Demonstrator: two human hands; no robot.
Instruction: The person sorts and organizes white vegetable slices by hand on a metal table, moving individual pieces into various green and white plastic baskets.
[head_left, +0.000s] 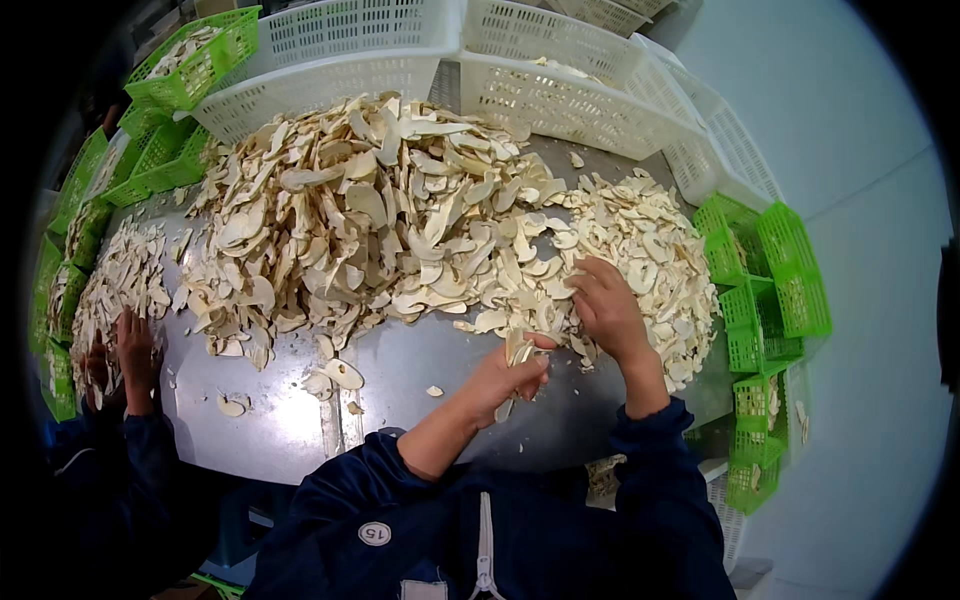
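Observation:
Dried mushroom slices (360, 217), pale cream and brownish, form a large heap on a metal table (262, 420). My left hand (510, 375) is closed around a small bunch of slices (517, 349) in front of the heap. To its upper right, my right hand (607, 307) reaches with curled fingers to the edge of a lower pile of smaller slices (645, 247). Its fingertips touch slices there; whether they grip one is unclear. A few loose slices (343, 373) lie on the metal near the front.
White perforated plastic crates (555, 97) line the far side. Green plastic baskets (742, 322) stand at the right, more green baskets (169, 157) at the left. A co-worker's hands (135, 352) are at another pile of slices (120, 277) on the far left.

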